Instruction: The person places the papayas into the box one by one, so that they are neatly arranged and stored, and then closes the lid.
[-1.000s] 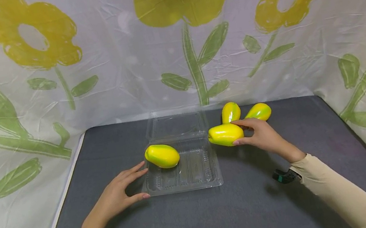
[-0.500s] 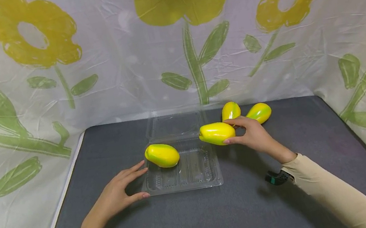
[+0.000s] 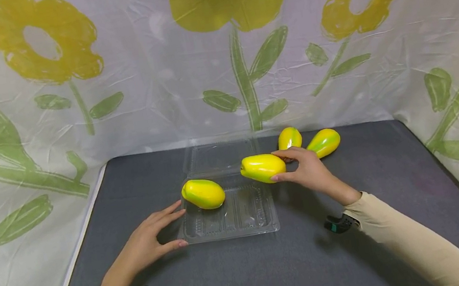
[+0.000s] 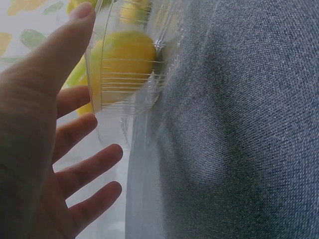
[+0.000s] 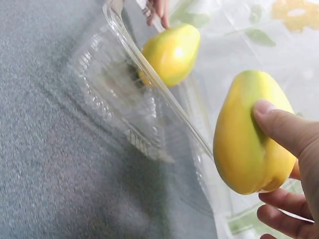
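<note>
A glossy yellow-green papaya (image 3: 262,168) is pinched between the thumb and fingers of my right hand (image 3: 311,172), held above the right part of a clear plastic clamshell box (image 3: 243,232). Another papaya (image 3: 203,194) lies inside the box at its left side. My left hand (image 3: 146,244) is at the box's left edge, fingers spread and holding nothing. In the left wrist view, its thumb (image 4: 75,25) and some fingertips touch or nearly touch the transparent wall. The right wrist view has the held papaya (image 5: 251,134) close up, apart from the box's rim.
Two more papayas, one upright-looking (image 3: 289,138) and one leaning sideways (image 3: 325,142), lie on the dark grey tabletop (image 3: 250,278) behind my right hand. The box's lid (image 3: 222,156) is folded back toward the flower-printed curtain (image 3: 139,102).
My right hand has carried its papaya leftward, from beside the box to over its right part. The left hand and the papaya in the box have stayed put.
</note>
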